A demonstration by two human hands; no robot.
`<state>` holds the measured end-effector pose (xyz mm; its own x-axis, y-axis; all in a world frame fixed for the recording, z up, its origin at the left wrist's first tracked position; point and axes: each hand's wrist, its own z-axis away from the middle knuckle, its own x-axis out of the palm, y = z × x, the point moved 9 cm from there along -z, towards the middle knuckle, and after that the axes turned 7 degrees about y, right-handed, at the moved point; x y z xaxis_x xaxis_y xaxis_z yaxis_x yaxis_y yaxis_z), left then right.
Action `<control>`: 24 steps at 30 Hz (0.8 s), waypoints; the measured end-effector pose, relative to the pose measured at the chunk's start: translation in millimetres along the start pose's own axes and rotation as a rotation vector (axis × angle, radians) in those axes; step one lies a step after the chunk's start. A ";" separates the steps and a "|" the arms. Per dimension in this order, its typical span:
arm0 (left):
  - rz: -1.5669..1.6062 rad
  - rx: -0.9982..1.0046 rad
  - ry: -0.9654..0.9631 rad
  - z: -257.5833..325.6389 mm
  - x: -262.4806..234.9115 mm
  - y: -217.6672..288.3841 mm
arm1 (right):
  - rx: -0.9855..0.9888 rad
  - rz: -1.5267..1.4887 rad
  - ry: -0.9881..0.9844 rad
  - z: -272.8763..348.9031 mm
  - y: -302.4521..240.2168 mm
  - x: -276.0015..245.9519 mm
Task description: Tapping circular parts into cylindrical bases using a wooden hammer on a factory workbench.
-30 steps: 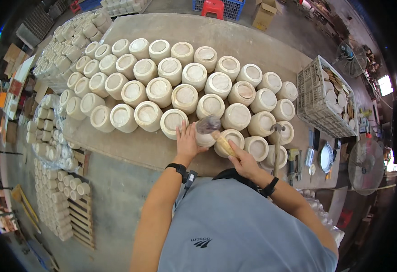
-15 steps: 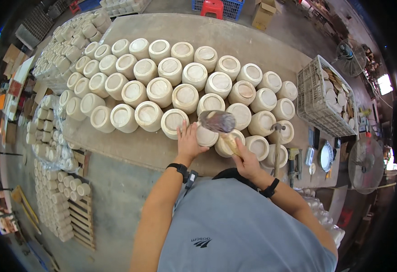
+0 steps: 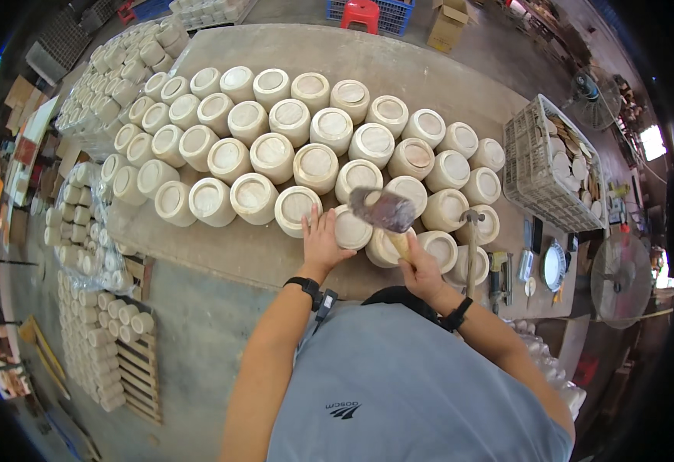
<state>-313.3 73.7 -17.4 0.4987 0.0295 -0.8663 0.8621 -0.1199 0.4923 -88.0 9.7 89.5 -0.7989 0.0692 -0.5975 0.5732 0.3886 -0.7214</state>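
My right hand point(image 3: 421, 269) grips the wooden handle of a mallet point(image 3: 383, 209), whose dark head hovers over the front row of pale wooden pots. My left hand point(image 3: 323, 240) lies with fingers spread against the side of one round wooden pot point(image 3: 352, 228), just left of the mallet head. That pot has a flat disc set in its top. A similar pot point(image 3: 298, 208) stands beside my left fingertips. Another pot point(image 3: 384, 248) is partly hidden beneath the mallet and its handle.
Rows of like pots cover much of the table point(image 3: 444, 77). A crate point(image 3: 515, 154) of wooden discs stands at the right. Near it lie a claw hammer point(image 3: 472, 231), a nail gun point(image 3: 497, 273) and a foil dish point(image 3: 555, 266). A fan point(image 3: 620, 281) stands beyond.
The mallet head has shifted slightly to the right and tilted, and my right hand has moved a little right with it. My left hand stays nearly in place at the pot.
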 end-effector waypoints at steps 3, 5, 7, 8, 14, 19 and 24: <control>-0.002 0.016 0.030 1.0 -1.6 -1.3 | 0.103 0.165 -0.293 9.2 26.0 36.2; -0.022 -0.001 0.006 2.2 2.6 -4.2 | 0.374 0.186 -0.491 18.4 36.4 49.2; 0.001 -0.004 0.004 4.7 4.4 -5.8 | 0.284 0.134 -0.384 17.3 25.2 44.4; -0.005 0.005 0.007 5.5 4.6 -4.9 | 0.177 0.085 -0.250 7.5 4.4 28.8; 0.015 0.008 0.027 4.5 -1.3 -1.4 | 0.115 0.168 -0.207 15.4 19.2 33.8; 0.022 -0.003 0.022 2.8 2.2 -5.9 | 0.324 0.254 -0.366 23.9 26.1 48.0; 0.018 0.005 0.008 2.6 -1.5 0.4 | -0.064 0.094 0.058 3.8 -28.6 1.5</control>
<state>-314.0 71.1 -16.1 0.5148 0.0351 -0.8566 0.8526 -0.1257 0.5072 -104.9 -4.7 107.9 -0.7523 0.1600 -0.6391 0.6348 0.4360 -0.6380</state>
